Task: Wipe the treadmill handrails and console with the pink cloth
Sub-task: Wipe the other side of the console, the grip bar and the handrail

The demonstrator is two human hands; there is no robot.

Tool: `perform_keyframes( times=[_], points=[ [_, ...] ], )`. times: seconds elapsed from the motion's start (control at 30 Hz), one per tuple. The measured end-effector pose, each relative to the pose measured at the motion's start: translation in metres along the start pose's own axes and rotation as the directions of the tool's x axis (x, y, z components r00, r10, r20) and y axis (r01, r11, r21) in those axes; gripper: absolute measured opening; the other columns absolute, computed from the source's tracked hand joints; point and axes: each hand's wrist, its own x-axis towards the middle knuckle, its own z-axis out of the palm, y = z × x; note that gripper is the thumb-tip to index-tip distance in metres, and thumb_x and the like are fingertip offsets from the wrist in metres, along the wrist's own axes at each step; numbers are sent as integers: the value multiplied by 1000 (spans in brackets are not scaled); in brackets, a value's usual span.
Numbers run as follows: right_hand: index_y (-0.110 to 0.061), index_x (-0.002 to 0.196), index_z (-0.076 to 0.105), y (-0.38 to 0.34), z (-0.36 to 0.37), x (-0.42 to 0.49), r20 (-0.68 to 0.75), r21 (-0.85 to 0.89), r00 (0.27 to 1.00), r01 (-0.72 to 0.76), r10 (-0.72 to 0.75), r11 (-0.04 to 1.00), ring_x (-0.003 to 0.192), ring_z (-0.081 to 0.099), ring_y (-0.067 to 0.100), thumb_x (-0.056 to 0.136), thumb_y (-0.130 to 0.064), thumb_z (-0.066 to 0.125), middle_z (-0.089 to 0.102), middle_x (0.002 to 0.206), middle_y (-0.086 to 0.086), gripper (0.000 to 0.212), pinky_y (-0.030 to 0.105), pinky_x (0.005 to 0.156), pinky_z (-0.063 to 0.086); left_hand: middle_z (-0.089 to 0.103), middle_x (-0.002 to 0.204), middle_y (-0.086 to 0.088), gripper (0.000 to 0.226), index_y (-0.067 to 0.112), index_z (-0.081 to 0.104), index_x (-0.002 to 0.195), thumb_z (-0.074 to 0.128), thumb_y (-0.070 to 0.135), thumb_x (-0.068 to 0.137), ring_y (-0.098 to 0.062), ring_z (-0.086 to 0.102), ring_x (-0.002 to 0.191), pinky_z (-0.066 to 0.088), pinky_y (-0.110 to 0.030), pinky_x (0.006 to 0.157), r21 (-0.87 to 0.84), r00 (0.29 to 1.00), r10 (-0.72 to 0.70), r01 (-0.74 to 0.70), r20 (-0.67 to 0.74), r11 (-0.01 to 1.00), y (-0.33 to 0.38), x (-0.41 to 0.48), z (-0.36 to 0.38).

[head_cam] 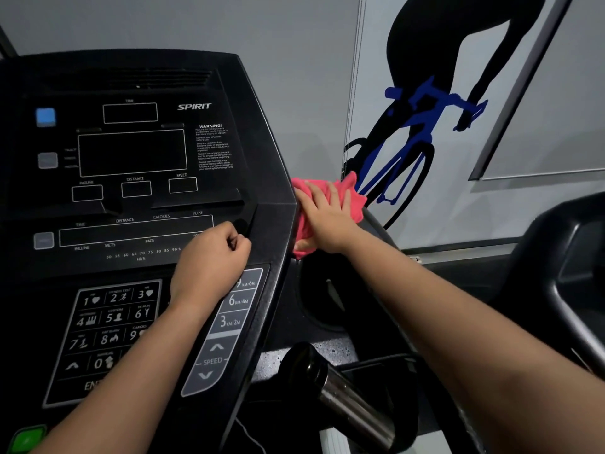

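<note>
The black treadmill console (131, 152) fills the left half of the view, with dark displays and a keypad below. My right hand (325, 217) presses the pink cloth (352, 198) flat against the console's right side edge, fingers spread over it. Part of the cloth hangs below my palm. My left hand (212, 257) rests as a closed fist on the console face, just above the speed buttons (229, 319), and I see nothing in it. A short metal-sleeved handrail grip (347, 401) juts out at the bottom centre, under my right forearm.
A round cup holder recess (317, 299) sits right of the console. Another black machine (576, 273) stands at the right edge. Behind is a grey wall with a cyclist graphic (422, 103). A green button (26, 437) shows at the bottom left.
</note>
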Motion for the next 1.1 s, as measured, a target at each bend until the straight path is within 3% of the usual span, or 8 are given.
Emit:
perform_keyframes(
  times=[0.17, 0.3, 0.47, 0.57, 0.7, 0.87, 0.97, 1.1],
  points=[
    [-38, 150, 3, 21, 2, -14, -47, 35, 998, 41, -39, 999, 144, -12, 32, 70, -57, 73, -4, 159, -8, 108, 56, 112, -7, 54, 60, -1, 24, 13, 53, 69, 49, 24, 90, -18, 51, 59, 38, -32, 53, 19, 1000, 19, -19, -9, 1000, -2, -6, -3],
    [-50, 146, 4, 34, 1, -24, -56, 197, 992, -100, 113, 975, 144, -11, 30, 67, -59, 75, -5, 158, -14, 107, 58, 112, -2, 55, 59, 2, 21, 17, 57, 73, 51, 27, 90, -17, 52, 59, 34, -29, 50, 12, 1000, 2, -2, 4, 1000, -6, -4, -6],
    [-47, 147, -1, 69, -1, -42, 26, 429, 919, -365, 393, 826, 137, 27, 35, 65, -60, 76, 24, 155, 4, 113, 48, 113, 22, 52, 56, 4, 20, 18, 58, 74, 51, 27, 90, -16, 51, 58, 32, -28, 50, 10, 1000, -2, 2, 12, 1000, -5, -6, -8],
    [-41, 149, -1, 86, 4, -62, 145, 462, 896, -436, 419, 773, 132, 38, 32, 66, -59, 76, 35, 149, 10, 115, 48, 112, 25, 52, 55, 4, 20, 18, 58, 73, 51, 27, 90, -15, 50, 57, 31, -28, 49, 9, 1000, 20, -20, 16, 1000, -6, -7, -9],
    [-35, 151, 1, 86, 17, -82, 109, 432, 859, -494, 500, 755, 136, 32, 33, 74, -56, 71, 32, 151, 11, 107, 46, 113, 21, 53, 58, 4, 20, 18, 58, 72, 51, 26, 89, -14, 50, 58, 31, -28, 50, 10, 999, 46, -46, 5, 999, -6, -8, -8],
    [-36, 150, -2, 68, 22, -82, 28, 338, 830, -533, 558, 776, 138, 23, 40, 84, -61, 56, 18, 157, 6, 92, 57, 109, 21, 53, 60, 4, 21, 15, 56, 71, 51, 26, 89, -13, 49, 59, 33, -31, 51, 26, 996, 85, -84, -21, 996, -7, -9, -4],
    [-34, 151, -4, 62, 18, -67, -13, 339, 845, -499, 534, 798, 137, 23, 40, 88, -59, 50, 11, 158, 4, 86, 58, 109, 20, 53, 60, 4, 21, 15, 56, 71, 51, 26, 89, -12, 49, 59, 34, -30, 51, 18, 996, 86, -85, -25, 996, -8, -8, -4],
    [-31, 152, -3, 50, 4, -43, -57, 339, 908, -373, 415, 864, 139, 18, 39, 87, -54, 57, 7, 159, 6, 91, 56, 110, 17, 53, 60, 3, 22, 16, 56, 70, 52, 27, 89, -10, 49, 59, 34, -27, 50, -12, 998, 66, -66, -13, 998, -7, -5, -4]
  ],
)
